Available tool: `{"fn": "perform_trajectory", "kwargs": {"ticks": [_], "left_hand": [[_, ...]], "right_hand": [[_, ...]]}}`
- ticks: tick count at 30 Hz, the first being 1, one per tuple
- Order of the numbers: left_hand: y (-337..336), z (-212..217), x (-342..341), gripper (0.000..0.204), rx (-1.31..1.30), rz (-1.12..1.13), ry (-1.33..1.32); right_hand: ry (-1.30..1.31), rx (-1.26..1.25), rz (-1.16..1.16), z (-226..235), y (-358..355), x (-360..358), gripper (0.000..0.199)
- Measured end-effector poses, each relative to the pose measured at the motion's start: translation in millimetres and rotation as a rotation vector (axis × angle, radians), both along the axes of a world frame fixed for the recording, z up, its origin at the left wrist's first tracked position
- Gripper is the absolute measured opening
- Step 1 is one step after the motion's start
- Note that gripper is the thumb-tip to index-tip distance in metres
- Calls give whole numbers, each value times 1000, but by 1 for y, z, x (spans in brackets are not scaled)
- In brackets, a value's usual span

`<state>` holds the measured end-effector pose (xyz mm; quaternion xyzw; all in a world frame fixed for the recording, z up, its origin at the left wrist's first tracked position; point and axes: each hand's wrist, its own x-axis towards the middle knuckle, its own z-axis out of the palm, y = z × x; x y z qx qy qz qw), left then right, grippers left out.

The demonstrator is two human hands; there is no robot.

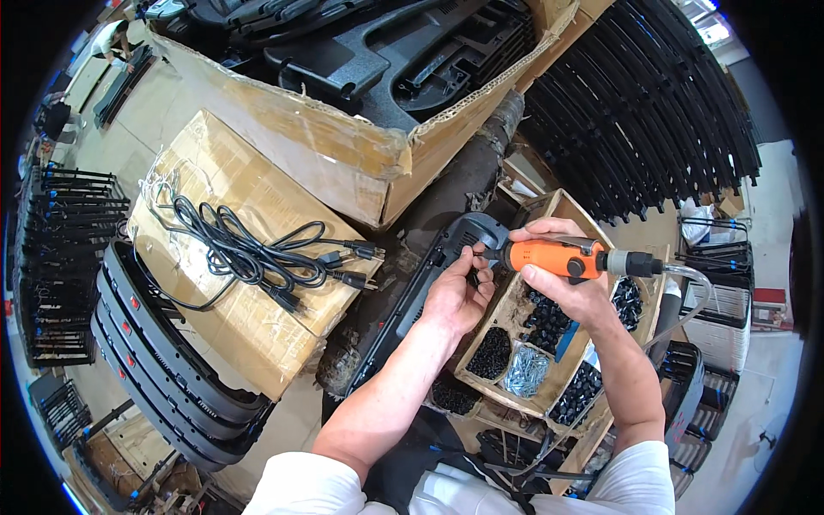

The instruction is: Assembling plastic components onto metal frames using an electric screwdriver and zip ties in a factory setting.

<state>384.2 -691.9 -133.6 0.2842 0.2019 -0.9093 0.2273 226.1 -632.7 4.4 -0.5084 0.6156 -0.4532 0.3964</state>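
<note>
My right hand (pixel 577 293) is wrapped round an orange air screwdriver (pixel 551 256), held nearly level with its bit pointing left. A clear hose (pixel 702 279) runs from its back end. At the bit's tip, my left hand (pixel 457 296) pinches with thumb and fingertips; whatever is between them is too small to make out. Just beyond the fingers lies a long black plastic housing (pixel 475 228), slanting down to the lower left on a dark, worn padded support (pixel 356 348). The left fingers hide where the bit meets the housing.
A divided wooden bin (pixel 461 371) of black parts and silver screws (pixel 529 371) stands to the right. Black power cords (pixel 249 257) lie on a cardboard box (pixel 197 154). A big open carton (pixel 335 146) holds black mouldings. Curved grey-black covers (pixel 163 360) stack at left; another person (pixel 112 41) works far left.
</note>
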Motion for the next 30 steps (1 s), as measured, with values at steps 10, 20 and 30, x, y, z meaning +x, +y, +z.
{"fn": "perform_trajectory", "kwargs": {"ticks": [10,20,30], "left_hand": [[12,7,5,36,-37,-4,-120],[79,14,63,23,-135,-210,-80],[124,18,121,23,-138,-324,-205]], "right_hand": [[-18,67,-44,-34,-45,21,58],[119,108,27,-40,-59,33,35],[154,77,-2,-42,-58,45,35]]}}
